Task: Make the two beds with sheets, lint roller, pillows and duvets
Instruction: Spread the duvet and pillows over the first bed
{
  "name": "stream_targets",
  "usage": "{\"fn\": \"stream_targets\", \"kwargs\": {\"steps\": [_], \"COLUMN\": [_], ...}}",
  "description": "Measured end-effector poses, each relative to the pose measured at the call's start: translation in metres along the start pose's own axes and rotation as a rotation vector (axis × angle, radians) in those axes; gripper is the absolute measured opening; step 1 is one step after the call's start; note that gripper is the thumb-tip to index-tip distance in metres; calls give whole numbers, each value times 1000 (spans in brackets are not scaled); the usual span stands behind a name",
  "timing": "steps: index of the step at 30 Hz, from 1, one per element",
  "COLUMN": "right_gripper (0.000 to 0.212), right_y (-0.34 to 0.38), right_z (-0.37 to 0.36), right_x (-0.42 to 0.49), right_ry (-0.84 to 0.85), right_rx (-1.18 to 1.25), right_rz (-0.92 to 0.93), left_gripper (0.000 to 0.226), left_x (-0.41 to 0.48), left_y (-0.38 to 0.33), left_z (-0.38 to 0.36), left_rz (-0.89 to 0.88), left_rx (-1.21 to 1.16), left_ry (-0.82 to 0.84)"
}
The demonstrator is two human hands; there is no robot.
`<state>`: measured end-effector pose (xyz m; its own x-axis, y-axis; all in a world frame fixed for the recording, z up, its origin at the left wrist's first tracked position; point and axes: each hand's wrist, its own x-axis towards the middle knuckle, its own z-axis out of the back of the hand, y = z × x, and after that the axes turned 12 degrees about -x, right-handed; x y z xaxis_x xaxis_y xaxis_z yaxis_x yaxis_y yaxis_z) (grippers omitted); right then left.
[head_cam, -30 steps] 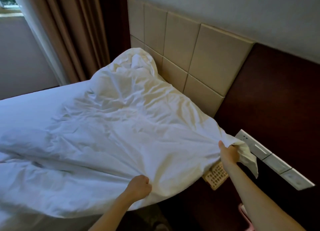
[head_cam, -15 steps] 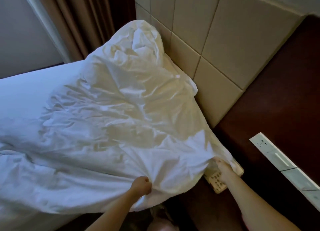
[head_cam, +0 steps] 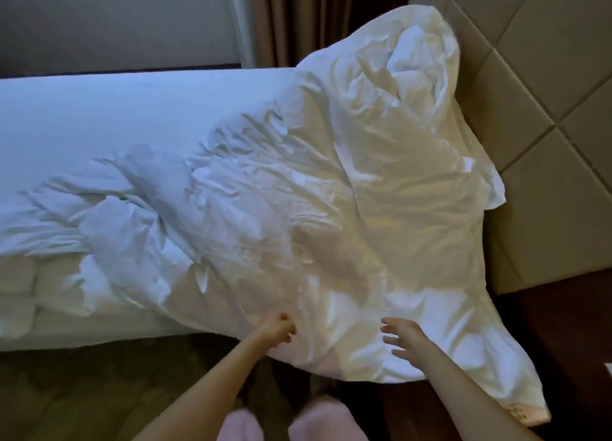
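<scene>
**Duvet bunched against the headboard**

The crumpled white fabric duvet lies heaped against the beige padded headboard. Away from the headboard, at the duvet's hanging edge, the right hand hovers with fingers spread. The left hand curls at the fabric; I cannot tell whether it grips.

Duvet: white, heavily creased, not spread out. It's bunched over the head end of the bed, covering it from near edge to far edge. At the far head corner it's humped up in a tall wad. A flat flap sticks out past the head edge about midway along. At the near head corner the duvet overhangs the near edge and its corner droops off the bed. Toward the foot it trails into a low rumpled ridge along the near edge. Sheet: white, flat, mostly smooth, exposed on the far part of the bed up to the far edge.
</scene>
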<state>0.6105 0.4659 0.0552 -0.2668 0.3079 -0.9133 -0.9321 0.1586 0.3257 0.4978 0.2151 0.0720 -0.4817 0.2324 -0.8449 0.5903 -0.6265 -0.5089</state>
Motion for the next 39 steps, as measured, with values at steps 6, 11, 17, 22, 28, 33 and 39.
{"fn": "stream_targets", "kwargs": {"steps": [6,11,17,22,28,33,39], "right_gripper": [12,15,11,22,29,41,67], "right_y": [74,114,158,187,243,303,403], "right_z": [-134,-262,-406,-484,-536,-579,-630], "right_x": [-17,-43,-91,-125,-123,-100,-58], "right_ry": [76,131,207,240,102,10,-67], "right_rx": [-214,-299,-430,-583,-690,-778,-952], "right_rz": [126,194,295,418,561,673,785], "left_gripper": [9,11,8,6,12,10,17], "left_x": [-23,-50,-91,-101,-81,-57,-6], "left_y": [77,151,221,247,226,199,144], "left_z": [149,259,378,444,481,523,618], "left_rz": [137,177,187,196,127,103,26], "left_rx": [-194,-314,-441,-497,-597,-638,-522], "left_ry": [-322,-346,-441,-547,-474,-431,-526]}}
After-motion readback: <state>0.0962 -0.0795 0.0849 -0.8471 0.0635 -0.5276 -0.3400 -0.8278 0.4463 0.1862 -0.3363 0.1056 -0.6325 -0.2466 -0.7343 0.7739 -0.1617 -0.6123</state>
